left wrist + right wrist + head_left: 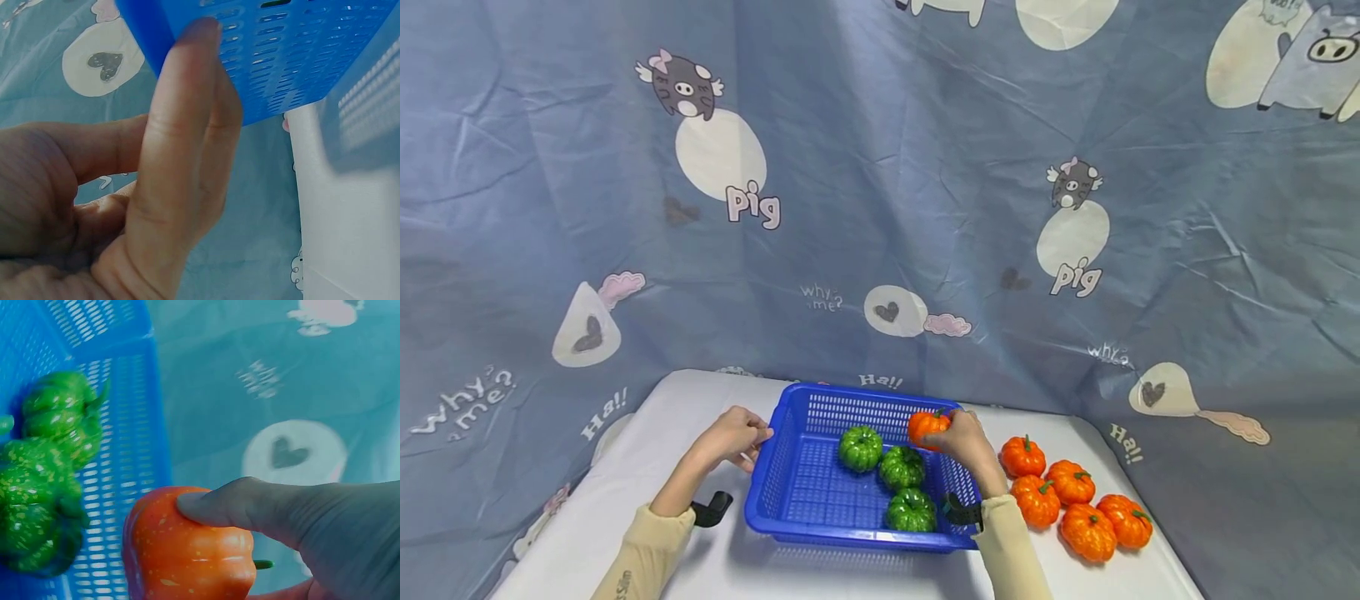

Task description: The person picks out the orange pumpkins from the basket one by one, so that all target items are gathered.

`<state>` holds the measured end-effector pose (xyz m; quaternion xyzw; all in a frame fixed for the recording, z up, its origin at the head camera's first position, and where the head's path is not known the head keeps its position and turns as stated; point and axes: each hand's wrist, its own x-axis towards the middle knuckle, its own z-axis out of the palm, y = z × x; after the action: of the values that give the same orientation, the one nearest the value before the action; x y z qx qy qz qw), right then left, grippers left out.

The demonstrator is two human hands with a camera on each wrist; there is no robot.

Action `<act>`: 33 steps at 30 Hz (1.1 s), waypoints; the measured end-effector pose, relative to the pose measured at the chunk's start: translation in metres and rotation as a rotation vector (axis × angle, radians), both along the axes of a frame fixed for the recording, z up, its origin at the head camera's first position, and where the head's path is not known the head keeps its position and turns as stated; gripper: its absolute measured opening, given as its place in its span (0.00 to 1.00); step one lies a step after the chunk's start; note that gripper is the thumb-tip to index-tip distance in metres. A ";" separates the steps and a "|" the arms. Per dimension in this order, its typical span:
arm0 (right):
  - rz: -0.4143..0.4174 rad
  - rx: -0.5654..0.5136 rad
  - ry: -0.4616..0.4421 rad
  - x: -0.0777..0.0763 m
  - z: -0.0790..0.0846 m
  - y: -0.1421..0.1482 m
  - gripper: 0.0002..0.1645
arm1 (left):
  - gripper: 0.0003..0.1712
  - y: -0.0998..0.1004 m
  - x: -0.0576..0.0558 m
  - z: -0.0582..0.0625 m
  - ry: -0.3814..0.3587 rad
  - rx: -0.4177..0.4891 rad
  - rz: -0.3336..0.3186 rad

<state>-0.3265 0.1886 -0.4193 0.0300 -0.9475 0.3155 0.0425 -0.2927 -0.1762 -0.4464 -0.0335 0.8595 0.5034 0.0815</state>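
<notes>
My left hand (739, 435) pinches the left rim of a blue plastic basket (820, 533). In the left wrist view, its fingers (181, 125) lie against the slotted outer wall. Over the basket's back right part, my right hand (964, 442) grips a small orange pumpkin (927, 428), thumb on its side in the right wrist view. Inside the basket sit several green pumpkins: one farther back (861, 448), others nearer the right side (912, 510).
Right of the basket, several orange pumpkins (1037, 502) lie grouped on the white table (715, 567). A blue printed curtain (865, 208) hangs behind and around the table.
</notes>
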 end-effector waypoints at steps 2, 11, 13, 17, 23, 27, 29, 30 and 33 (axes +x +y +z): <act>0.000 -0.005 0.035 0.010 0.007 0.007 0.36 | 0.14 0.000 0.000 -0.001 -0.002 0.003 -0.003; -0.094 0.037 0.117 0.066 0.031 0.055 0.45 | 0.13 -0.002 -0.001 -0.002 0.008 0.011 -0.014; -0.121 0.038 0.109 0.077 0.030 0.067 0.45 | 0.13 -0.003 -0.001 -0.001 0.008 0.007 -0.017; -0.164 0.037 0.070 0.095 0.021 0.090 0.47 | 0.14 -0.004 -0.001 -0.001 0.000 0.004 -0.013; -0.209 0.059 0.013 0.113 -0.008 0.119 0.49 | 0.15 -0.004 0.000 0.001 -0.004 0.015 -0.017; -0.230 0.087 -0.015 0.121 -0.030 0.134 0.48 | 0.15 -0.004 0.000 0.001 0.000 0.008 -0.018; -0.249 0.091 -0.024 0.124 -0.041 0.141 0.47 | 0.15 -0.003 0.000 0.001 -0.002 0.007 -0.019; -0.266 0.089 -0.044 0.125 -0.047 0.144 0.47 | 0.14 -0.003 0.000 0.001 -0.003 0.009 -0.019; -0.333 0.069 -0.093 0.127 -0.063 0.151 0.49 | 0.14 -0.001 0.000 0.000 -0.010 0.016 -0.019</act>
<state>-0.1991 0.3397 -0.4821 -0.1407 -0.9505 0.2725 0.0494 -0.2930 -0.1774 -0.4466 -0.0275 0.8552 0.5095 0.0909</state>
